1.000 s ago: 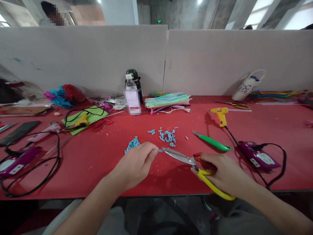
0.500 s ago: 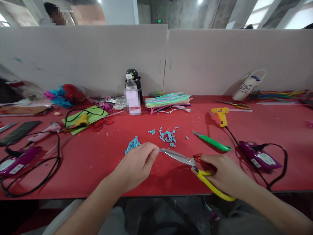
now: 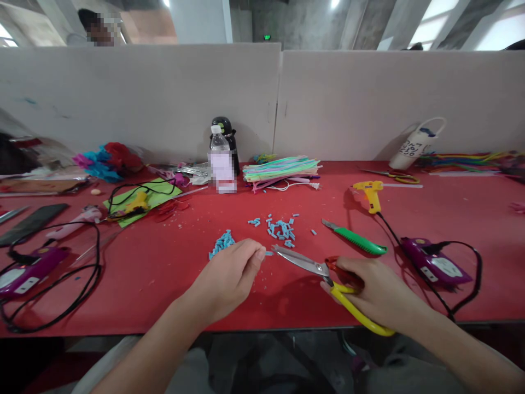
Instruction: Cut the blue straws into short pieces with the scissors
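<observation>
My left hand (image 3: 235, 271) is closed in a pinch on a light-blue pipe cleaner (image 3: 269, 253); only its short end sticks out past the fingertips, the rest being hidden. Scissors (image 3: 301, 260) with one red and one yellow handle are in my right hand (image 3: 369, 287), fingers wrapped round the handles. Their blade tips point left, slightly parted, just right of the blue end. Short cut blue pieces lie in a loose pile (image 3: 281, 229) beyond the blades. A denser blue heap (image 3: 222, 243) sits behind my left hand, partly covered by it.
On the red table (image 3: 172, 290) a green utility knife (image 3: 360, 241) lies right of the pieces. Farther right are a yellow glue gun (image 3: 371, 196) and a purple power box (image 3: 437, 264) with black cable. A pastel pipe-cleaner bundle (image 3: 283, 169) and a bottle (image 3: 221, 164) stand near the partition (image 3: 143, 98).
The scissors' tips have drawn slightly right and up, away from my left fingertips, and parted a little. The blue end now shows clear of the blades.
</observation>
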Motion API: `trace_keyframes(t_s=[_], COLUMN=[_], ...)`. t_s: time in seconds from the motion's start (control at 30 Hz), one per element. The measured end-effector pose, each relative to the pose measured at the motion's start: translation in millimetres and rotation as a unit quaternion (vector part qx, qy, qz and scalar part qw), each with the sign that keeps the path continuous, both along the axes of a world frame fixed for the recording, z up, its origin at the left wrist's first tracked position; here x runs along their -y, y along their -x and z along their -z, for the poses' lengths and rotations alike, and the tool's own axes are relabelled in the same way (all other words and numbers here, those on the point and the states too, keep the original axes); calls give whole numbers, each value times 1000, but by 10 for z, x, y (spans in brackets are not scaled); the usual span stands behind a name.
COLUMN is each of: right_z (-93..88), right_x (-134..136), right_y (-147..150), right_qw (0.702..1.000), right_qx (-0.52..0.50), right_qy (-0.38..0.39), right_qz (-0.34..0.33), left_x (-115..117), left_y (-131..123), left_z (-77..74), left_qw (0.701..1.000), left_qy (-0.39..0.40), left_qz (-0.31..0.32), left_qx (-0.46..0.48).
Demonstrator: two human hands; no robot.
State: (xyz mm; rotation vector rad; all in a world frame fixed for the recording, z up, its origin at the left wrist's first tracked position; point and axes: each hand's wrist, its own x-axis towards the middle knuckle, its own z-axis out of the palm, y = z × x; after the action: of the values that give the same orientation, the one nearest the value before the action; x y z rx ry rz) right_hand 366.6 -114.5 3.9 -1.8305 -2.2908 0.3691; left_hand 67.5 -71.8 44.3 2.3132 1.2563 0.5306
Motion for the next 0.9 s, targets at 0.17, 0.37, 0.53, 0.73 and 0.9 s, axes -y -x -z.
trace_keyframes(t_s=[0.17,0.37,0.53,0.73,0.9], right_z=[1,34,9,-7,-12], right_x=[9,24,9,8,16], right_y=[-9,6,25,49,59], right_qw=[1000,1000,1000,1000,1000], right_qx=[-1,-10,-5,-7,-6], right_qy=[-2,5,10,11,15], right_qz=[-6,-9,1,11,15], left_x=[-12,-7,-3,5,0], left_y=[-8,-15,-25,-20,-18], left_z=[4,2,6,9,1], left_qw=[1000,1000,1000,1000,1000], left_qy=[-6,-5,2,-4,-4], left_qz=[1,-7,-6,-5,-3], left_qx=[-7,-7,-8,-8,-6])
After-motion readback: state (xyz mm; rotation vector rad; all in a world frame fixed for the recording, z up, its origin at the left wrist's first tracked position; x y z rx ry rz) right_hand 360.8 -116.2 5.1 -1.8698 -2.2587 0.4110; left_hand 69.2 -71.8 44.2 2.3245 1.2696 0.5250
